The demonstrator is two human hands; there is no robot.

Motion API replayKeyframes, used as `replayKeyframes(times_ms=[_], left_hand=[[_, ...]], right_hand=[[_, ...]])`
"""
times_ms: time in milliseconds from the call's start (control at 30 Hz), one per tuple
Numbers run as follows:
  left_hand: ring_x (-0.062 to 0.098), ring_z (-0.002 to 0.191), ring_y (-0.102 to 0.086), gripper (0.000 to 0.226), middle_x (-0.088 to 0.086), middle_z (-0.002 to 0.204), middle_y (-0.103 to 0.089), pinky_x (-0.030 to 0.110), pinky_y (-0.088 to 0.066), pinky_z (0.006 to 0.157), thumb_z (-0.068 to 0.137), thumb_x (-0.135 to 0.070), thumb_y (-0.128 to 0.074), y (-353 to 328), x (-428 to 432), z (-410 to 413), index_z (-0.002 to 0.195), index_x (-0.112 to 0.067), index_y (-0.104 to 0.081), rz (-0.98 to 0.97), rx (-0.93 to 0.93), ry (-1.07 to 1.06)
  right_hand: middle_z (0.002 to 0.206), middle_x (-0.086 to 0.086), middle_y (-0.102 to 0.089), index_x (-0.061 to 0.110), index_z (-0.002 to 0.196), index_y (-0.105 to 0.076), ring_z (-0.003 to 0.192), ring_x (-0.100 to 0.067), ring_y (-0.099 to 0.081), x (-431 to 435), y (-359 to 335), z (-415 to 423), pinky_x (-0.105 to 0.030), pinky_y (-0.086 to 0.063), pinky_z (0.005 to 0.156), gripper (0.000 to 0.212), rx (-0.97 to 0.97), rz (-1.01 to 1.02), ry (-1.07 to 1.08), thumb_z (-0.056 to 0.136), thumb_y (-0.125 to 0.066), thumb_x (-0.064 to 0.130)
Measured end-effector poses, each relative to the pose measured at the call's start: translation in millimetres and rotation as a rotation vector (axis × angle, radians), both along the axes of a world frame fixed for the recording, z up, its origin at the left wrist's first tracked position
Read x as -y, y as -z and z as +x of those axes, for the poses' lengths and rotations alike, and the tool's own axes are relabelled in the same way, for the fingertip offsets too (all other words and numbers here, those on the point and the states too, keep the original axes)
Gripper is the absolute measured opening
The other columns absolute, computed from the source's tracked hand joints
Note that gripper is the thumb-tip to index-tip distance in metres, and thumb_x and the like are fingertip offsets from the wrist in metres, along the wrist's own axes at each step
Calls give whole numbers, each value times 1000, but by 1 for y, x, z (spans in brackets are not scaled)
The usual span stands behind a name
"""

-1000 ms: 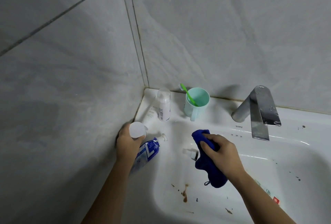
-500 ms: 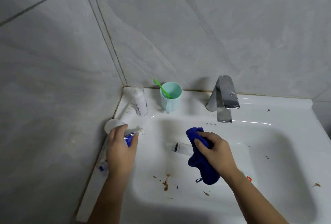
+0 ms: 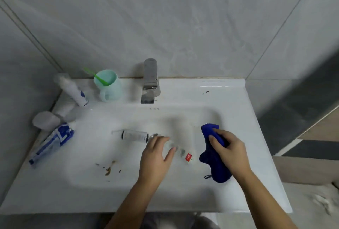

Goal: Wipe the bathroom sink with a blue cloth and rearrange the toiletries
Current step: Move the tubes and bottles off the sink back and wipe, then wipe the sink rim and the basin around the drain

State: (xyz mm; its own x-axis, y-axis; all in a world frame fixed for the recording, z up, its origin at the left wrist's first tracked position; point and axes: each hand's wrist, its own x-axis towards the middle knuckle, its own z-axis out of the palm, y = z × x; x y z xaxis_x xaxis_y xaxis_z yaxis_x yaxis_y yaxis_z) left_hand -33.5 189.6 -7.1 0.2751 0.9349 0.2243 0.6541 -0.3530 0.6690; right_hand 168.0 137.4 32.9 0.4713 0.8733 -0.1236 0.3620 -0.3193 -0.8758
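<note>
Cloth [image 3: 212, 164], blue and bunched, lies inside the sink [image 3: 201, 89] basin at its right side, gripped by the right hand [image 3: 231, 151]. Left hand [image 3: 156, 157] is apart from it, fingers loosely spread, beside a small bottle [image 3: 134, 135] lying in the basin.

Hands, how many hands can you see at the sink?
2. The left hand is over the sink basin beside a white tube; the right hand grips the blue cloth farther right.
</note>
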Motion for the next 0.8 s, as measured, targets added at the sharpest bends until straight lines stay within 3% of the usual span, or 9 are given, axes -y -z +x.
replayKeyframes(times_ms=[100, 267, 400, 567, 633, 700, 800], left_hand=[[13, 91, -57, 37, 3, 97, -67, 16, -40, 79, 80, -40, -51, 10, 25, 35, 96, -11, -67, -22, -11, -20], [26, 79, -65, 40, 6, 90, -68, 33, -50, 74, 80, -40, -46, 30, 70, 54, 92, -9, -68, -56, -118, -45], [24, 75, -62, 35, 2, 84, -67, 32, -48, 69, 77, -39, -47, 51, 99, 46, 86, -12, -69, -10, -205, -49], [23, 91, -52, 39, 6, 96, -67, 34, -34, 83, 82, -39, -46, 81, 123, 24, 94, -10, -68, 8, -304, -53], [22, 94, -50, 38, 6, 99, -67, 36, -35, 85, 83, -38, -47, 90, 125, 19, 96, -10, -69, 29, -308, -40], [22, 93, -53, 36, 4, 100, -67, 36, -38, 84, 83, -36, -48, 95, 124, 17, 96, -11, -70, 70, -308, -37], [22, 92, -57, 36, 4, 100, -67, 35, -38, 83, 82, -37, -48, 99, 121, 15, 97, -12, -70, 96, -318, -26]], right_hand=[[89, 10, -64, 23, 99, -66, 82, -3, -59, 22, -1, 48, -14, -41, 68, 16, 39, -20, 7, 84, -64, 19], [90, 5, -63, 21, 103, -66, 82, -13, -59, 55, 4, 101, -26, -43, 74, 19, 102, -86, 12, 84, -64, 23], [89, 3, -61, 19, 108, -65, 80, -18, -56, 94, 28, 108, -27, -40, 72, 25, 261, -154, 0, 85, -63, 25], [97, -8, -63, 13, 111, -64, 80, -28, -61, 141, 71, 79, -29, -42, 63, 28, 479, -276, 40, 86, -61, 25], [88, -13, -64, 8, 101, -67, 63, -33, -63, 143, 87, 46, -30, -45, 51, 26, 543, -207, 61, 82, -60, 25], [79, -10, -64, 10, 93, -68, 50, -28, -60, 129, 96, 3, -26, -43, 42, 31, 592, -77, -59, 79, -53, 33], [78, -5, -64, 15, 92, -70, 49, -21, -59, 115, 102, -27, -22, -41, 40, 36, 695, 2, -258, 78, -46, 38]])
